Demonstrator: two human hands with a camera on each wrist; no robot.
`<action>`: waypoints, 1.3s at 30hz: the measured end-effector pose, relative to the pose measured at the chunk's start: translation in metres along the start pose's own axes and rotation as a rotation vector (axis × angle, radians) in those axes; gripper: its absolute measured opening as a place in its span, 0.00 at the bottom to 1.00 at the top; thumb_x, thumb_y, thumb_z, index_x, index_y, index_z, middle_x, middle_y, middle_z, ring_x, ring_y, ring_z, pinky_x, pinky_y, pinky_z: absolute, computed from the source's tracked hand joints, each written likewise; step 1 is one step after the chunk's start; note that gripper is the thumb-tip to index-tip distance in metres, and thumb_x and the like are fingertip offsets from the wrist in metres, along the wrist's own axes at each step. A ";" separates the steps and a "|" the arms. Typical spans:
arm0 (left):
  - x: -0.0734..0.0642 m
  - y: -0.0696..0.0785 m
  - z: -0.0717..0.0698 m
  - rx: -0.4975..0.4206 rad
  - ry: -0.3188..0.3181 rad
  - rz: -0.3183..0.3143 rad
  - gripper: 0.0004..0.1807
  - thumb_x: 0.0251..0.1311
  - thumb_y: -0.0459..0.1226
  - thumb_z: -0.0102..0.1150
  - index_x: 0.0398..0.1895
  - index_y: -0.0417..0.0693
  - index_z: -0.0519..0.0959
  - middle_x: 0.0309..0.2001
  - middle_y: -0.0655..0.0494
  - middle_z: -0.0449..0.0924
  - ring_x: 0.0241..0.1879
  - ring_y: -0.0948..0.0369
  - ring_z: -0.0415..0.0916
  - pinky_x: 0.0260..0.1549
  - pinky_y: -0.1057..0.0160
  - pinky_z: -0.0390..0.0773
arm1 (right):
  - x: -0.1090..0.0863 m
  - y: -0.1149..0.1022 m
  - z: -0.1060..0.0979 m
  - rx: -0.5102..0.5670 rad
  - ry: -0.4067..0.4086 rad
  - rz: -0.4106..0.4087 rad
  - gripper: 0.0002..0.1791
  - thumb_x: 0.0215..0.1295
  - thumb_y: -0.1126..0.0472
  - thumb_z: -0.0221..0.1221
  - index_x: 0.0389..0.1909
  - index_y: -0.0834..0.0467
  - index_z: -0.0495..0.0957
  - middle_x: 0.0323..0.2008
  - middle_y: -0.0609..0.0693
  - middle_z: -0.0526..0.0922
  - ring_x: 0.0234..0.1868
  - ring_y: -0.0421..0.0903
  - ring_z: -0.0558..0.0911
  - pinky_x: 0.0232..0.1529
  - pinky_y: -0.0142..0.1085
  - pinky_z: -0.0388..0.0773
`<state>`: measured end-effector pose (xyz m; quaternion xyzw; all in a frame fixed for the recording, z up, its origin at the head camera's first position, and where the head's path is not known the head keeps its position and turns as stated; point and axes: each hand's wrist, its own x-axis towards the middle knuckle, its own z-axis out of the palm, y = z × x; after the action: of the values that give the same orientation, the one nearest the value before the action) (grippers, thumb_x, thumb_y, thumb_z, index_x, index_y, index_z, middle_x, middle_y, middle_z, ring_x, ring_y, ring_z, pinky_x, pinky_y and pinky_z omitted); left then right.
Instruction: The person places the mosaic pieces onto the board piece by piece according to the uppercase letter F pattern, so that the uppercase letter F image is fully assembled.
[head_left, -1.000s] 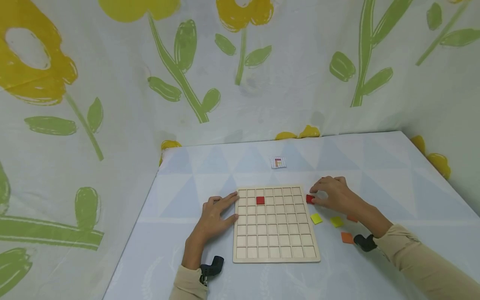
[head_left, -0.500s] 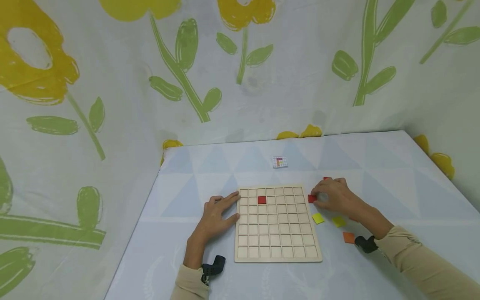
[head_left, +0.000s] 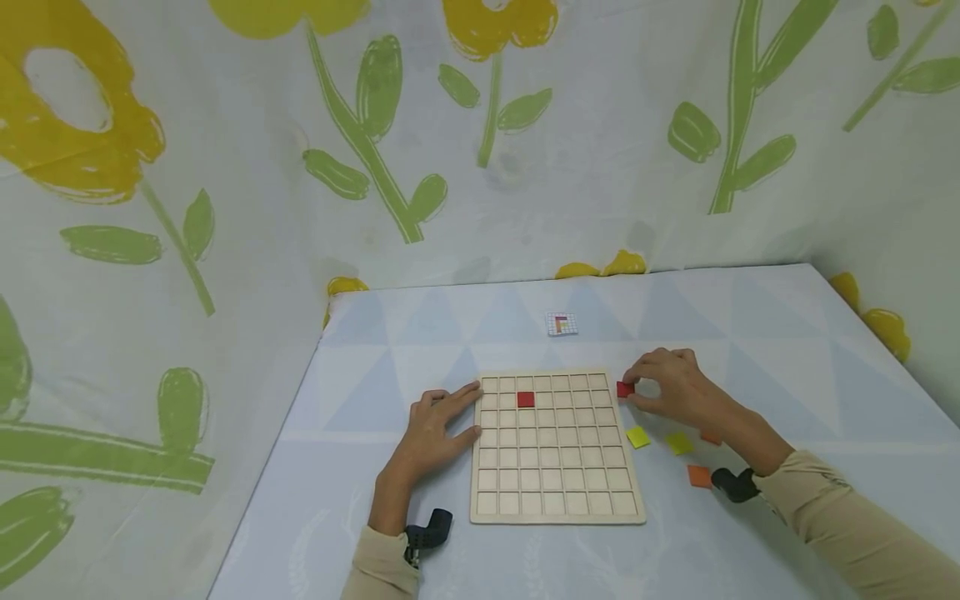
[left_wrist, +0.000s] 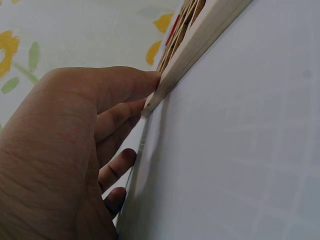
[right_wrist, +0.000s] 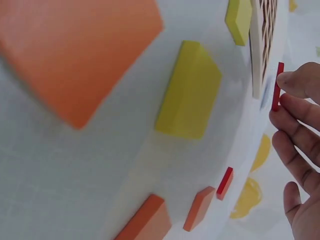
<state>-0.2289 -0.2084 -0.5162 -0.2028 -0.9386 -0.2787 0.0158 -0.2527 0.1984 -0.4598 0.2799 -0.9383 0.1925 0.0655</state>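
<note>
A square wooden grid board [head_left: 558, 524] lies on the table, with one red tile [head_left: 526, 400] in a cell of its second row. My left hand [head_left: 429, 442] rests at the board's left edge; thumb and fingertips touch the rim, fingers extended, also seen in the left wrist view. Beyond the right edge, my right hand [head_left: 675, 387] pinches a second red tile [head_left: 625, 389] between thumb and fingers. The right wrist view shows this pinched tile [right_wrist: 278, 87] edge-on, held above the table.
Right of the board lie two yellow tiles, one nearer [head_left: 638, 437] and one farther [head_left: 679, 442], plus orange tiles [head_left: 699, 476]. Another red tile [right_wrist: 225, 184] shows in the right wrist view. A small printed pattern card [head_left: 562, 324] lies behind the board.
My right hand has closed its thumb and fingers on the red tile beside the board and lifted it slightly. The left hand stays at the board's edge. The head view has shifted a little.
</note>
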 end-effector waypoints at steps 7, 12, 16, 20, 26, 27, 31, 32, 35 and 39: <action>0.000 0.000 -0.001 -0.003 -0.002 -0.001 0.33 0.64 0.52 0.58 0.73 0.62 0.69 0.73 0.71 0.62 0.62 0.52 0.61 0.55 0.46 0.58 | 0.005 -0.007 -0.002 -0.002 -0.005 -0.006 0.10 0.54 0.63 0.73 0.38 0.53 0.87 0.39 0.46 0.84 0.46 0.52 0.78 0.51 0.58 0.60; -0.001 0.000 -0.002 -0.004 0.005 0.003 0.33 0.65 0.51 0.58 0.74 0.62 0.69 0.73 0.71 0.62 0.62 0.52 0.61 0.56 0.46 0.58 | 0.008 -0.012 -0.003 0.006 -0.003 -0.023 0.11 0.55 0.64 0.72 0.39 0.54 0.87 0.40 0.46 0.84 0.47 0.52 0.78 0.51 0.56 0.60; 0.000 -0.001 -0.001 -0.005 0.004 0.009 0.33 0.65 0.51 0.58 0.74 0.62 0.68 0.74 0.71 0.62 0.62 0.52 0.61 0.56 0.46 0.57 | 0.012 -0.015 -0.002 0.009 0.004 -0.046 0.11 0.54 0.64 0.72 0.39 0.54 0.87 0.39 0.45 0.85 0.46 0.51 0.78 0.51 0.55 0.60; 0.000 -0.002 0.000 0.005 -0.005 0.011 0.33 0.66 0.52 0.57 0.74 0.63 0.68 0.74 0.71 0.61 0.62 0.52 0.61 0.57 0.46 0.58 | 0.015 -0.017 -0.001 -0.002 0.011 -0.060 0.10 0.54 0.64 0.72 0.38 0.55 0.87 0.39 0.47 0.85 0.47 0.52 0.79 0.50 0.55 0.61; 0.000 -0.003 0.000 0.005 0.000 0.015 0.33 0.65 0.52 0.58 0.74 0.63 0.68 0.74 0.71 0.62 0.62 0.51 0.61 0.56 0.46 0.58 | 0.020 -0.021 0.000 -0.011 0.011 -0.074 0.10 0.54 0.63 0.73 0.38 0.55 0.87 0.40 0.48 0.85 0.47 0.53 0.79 0.50 0.56 0.61; 0.000 -0.003 -0.001 0.004 0.001 0.016 0.33 0.66 0.52 0.58 0.74 0.63 0.68 0.74 0.71 0.62 0.62 0.51 0.61 0.56 0.46 0.58 | 0.021 -0.022 0.000 -0.010 0.010 -0.075 0.10 0.54 0.63 0.73 0.38 0.55 0.87 0.40 0.48 0.85 0.47 0.53 0.79 0.50 0.56 0.61; 0.000 -0.003 0.000 0.015 0.007 0.019 0.33 0.66 0.52 0.57 0.74 0.62 0.68 0.74 0.71 0.62 0.62 0.51 0.61 0.56 0.46 0.58 | 0.024 -0.025 0.001 0.000 0.000 -0.075 0.10 0.54 0.63 0.73 0.38 0.54 0.87 0.39 0.47 0.85 0.47 0.53 0.78 0.50 0.55 0.61; 0.000 -0.003 0.000 0.014 0.007 0.019 0.33 0.66 0.52 0.57 0.74 0.62 0.68 0.74 0.70 0.62 0.62 0.51 0.61 0.56 0.46 0.58 | 0.025 -0.026 0.001 0.002 -0.002 -0.074 0.09 0.54 0.63 0.73 0.38 0.54 0.87 0.40 0.47 0.85 0.47 0.53 0.78 0.50 0.56 0.61; 0.000 -0.002 -0.001 0.007 0.006 0.016 0.33 0.65 0.52 0.57 0.74 0.62 0.68 0.74 0.70 0.62 0.62 0.51 0.61 0.55 0.46 0.59 | 0.028 -0.028 0.003 0.008 -0.012 -0.067 0.09 0.55 0.62 0.73 0.37 0.54 0.88 0.40 0.47 0.86 0.47 0.52 0.78 0.51 0.56 0.60; -0.001 -0.001 -0.001 0.006 -0.001 0.006 0.33 0.65 0.53 0.57 0.74 0.62 0.68 0.74 0.70 0.62 0.61 0.51 0.61 0.55 0.47 0.59 | 0.030 -0.032 0.004 0.011 -0.016 -0.071 0.09 0.55 0.63 0.73 0.38 0.54 0.88 0.39 0.46 0.85 0.48 0.52 0.79 0.50 0.55 0.60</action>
<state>-0.2287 -0.2097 -0.5155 -0.2057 -0.9389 -0.2756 0.0171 -0.2598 0.1573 -0.4466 0.3147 -0.9273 0.1927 0.0631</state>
